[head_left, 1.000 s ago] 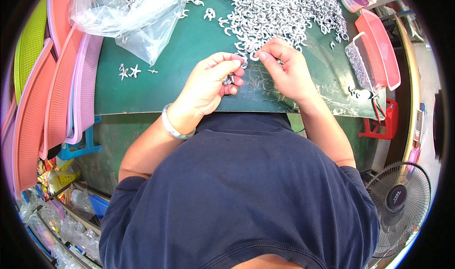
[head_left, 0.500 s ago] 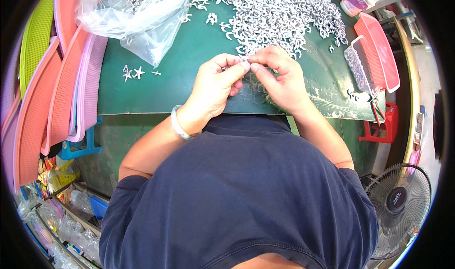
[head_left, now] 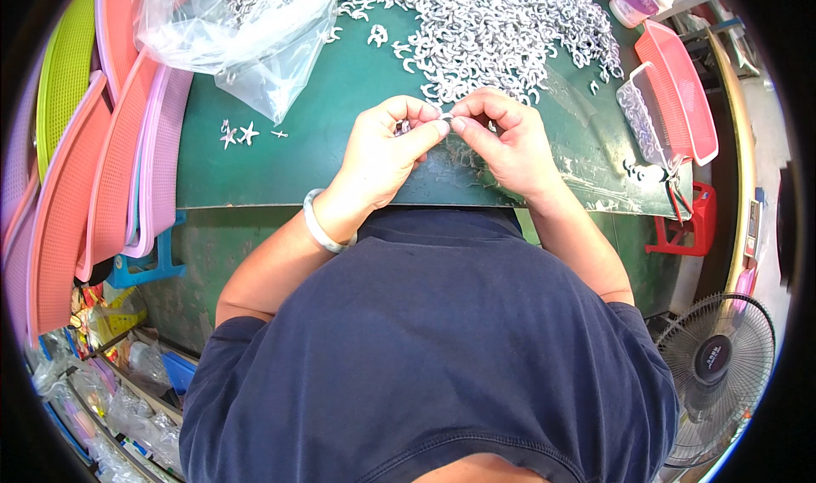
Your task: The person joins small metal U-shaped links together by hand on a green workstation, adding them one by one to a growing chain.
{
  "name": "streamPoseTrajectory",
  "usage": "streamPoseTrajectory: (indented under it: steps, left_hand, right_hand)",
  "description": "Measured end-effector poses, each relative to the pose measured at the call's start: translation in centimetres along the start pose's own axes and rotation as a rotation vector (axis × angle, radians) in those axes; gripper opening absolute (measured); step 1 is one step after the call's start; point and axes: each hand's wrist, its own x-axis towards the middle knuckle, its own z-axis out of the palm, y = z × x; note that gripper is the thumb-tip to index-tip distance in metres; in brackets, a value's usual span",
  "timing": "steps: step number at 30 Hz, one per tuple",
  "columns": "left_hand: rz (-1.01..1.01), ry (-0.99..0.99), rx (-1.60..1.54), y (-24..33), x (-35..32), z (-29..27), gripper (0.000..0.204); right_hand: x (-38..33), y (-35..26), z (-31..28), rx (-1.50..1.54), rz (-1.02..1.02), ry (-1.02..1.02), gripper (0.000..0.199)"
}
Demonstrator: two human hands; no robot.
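Close together over the near part of the green table, my left hand (head_left: pixel 374 151) and my right hand (head_left: pixel 514 147) pinch a small silvery curved piece (head_left: pixel 445 116) between thumbs and forefingers. Fingertips cover most of its ends. Bits of silver also show by the curled fingers of each hand, too small to make out. Just beyond my fingers spreads a large heap of silvery crescent-shaped pieces (head_left: pixel 484 36). A few small star-shaped pieces (head_left: pixel 248 133) lie on the table to the left.
A clear plastic bag (head_left: pixel 272 83) of silvery pieces sits at the back left. Stacked colored plastic baskets (head_left: pixel 64 202) line the left side. To the right are a pink basket (head_left: pixel 680 100), a clear tray (head_left: pixel 642 122), a red stool (head_left: pixel 701 224) and a fan (head_left: pixel 714 372).
My hands have shifted slightly, and the curved piece now shows more plainly between the fingertips. My left fingers have curled in further. The heap and bag look the same.
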Motion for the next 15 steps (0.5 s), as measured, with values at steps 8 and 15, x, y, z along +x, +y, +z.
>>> streamPoseTrajectory:
  steps: [8, 15]
  left_hand:
    - [-0.120, 0.030, -0.102, 0.11, 0.08, 0.07, 0.012]
    - [-0.250, 0.024, -0.234, 0.48, -0.02, 0.01, 0.013]
  right_hand:
    - [-0.13, -0.04, 0.21, 0.004, -0.013, 0.032, 0.008]
    - [0.05, 0.29, 0.37, -0.307, -0.319, 0.106, 0.007]
